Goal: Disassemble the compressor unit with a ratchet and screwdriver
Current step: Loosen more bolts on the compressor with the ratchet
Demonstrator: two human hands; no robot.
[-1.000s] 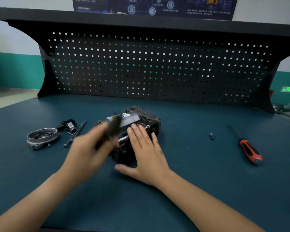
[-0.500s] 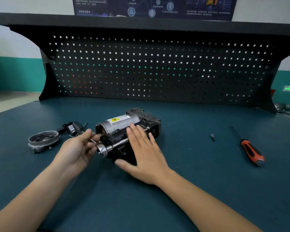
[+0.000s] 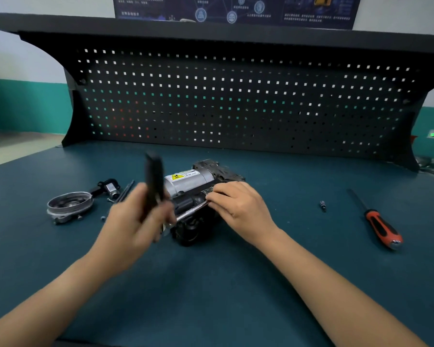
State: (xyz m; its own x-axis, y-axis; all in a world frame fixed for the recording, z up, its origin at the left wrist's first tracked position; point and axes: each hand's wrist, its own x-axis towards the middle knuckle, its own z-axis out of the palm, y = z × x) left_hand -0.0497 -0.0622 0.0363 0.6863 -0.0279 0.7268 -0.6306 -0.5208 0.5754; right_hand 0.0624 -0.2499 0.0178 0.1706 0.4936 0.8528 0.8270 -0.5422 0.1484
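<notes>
Fingers (image 3: 167, 211) of the left hand (image 3: 133, 221) grip the ratchet (image 3: 153, 179); its black handle, low half a second ago, now stands upright and blurred. The right hand (image 3: 241, 207), flat before, curls its fingertips round the extension bar (image 3: 193, 210) on the compressor (image 3: 186, 182), which lies mid-bench (image 3: 211, 284). The screwdriver (image 3: 381, 226) and a bit (image 3: 323, 205) lie well apart to the right, and a pulley ring (image 3: 69, 204) and bolts (image 3: 125, 191) to the left. The left hand hides the compressor's near end.

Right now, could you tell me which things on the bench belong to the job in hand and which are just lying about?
In use: compressor unit; ratchet, handle gripped by the left hand, shaft pinched by the right hand.
Lying about: screwdriver, small bit, round metal cover, black-and-silver part, long bolts.
</notes>
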